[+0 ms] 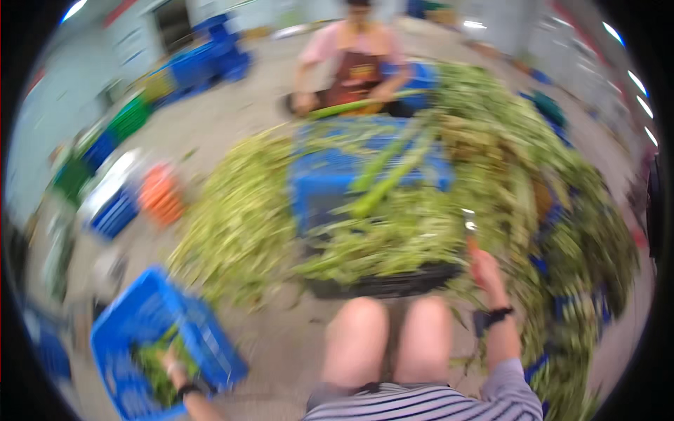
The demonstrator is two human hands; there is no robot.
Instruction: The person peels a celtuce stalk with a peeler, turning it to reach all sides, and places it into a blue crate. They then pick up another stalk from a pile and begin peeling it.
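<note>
My left hand [173, 363] reaches down into a blue plastic crate [210, 337] at the lower left, among green vegetables [151, 365] lying in it. Motion blur smears its fingers, so its grip is unclear. On the right, my right hand [486, 272] is closed around a short tool [470, 228] with an orange handle and a shiny metal head, too blurred to name exactly. Beyond my knees, a black tray [382, 284] is heaped with pale green peelings [393, 242]. Long green stalks [397, 179] lie across an upturned blue crate [319, 172] behind it.
Across from me, a seated person [354, 67] in a brown apron holds a long green stalk. Heaps of leaves and peelings [239, 210] flank the blue crate, with a larger pile [505, 154] at right. Orange bundle [161, 195] and crates [116, 210] stand at left.
</note>
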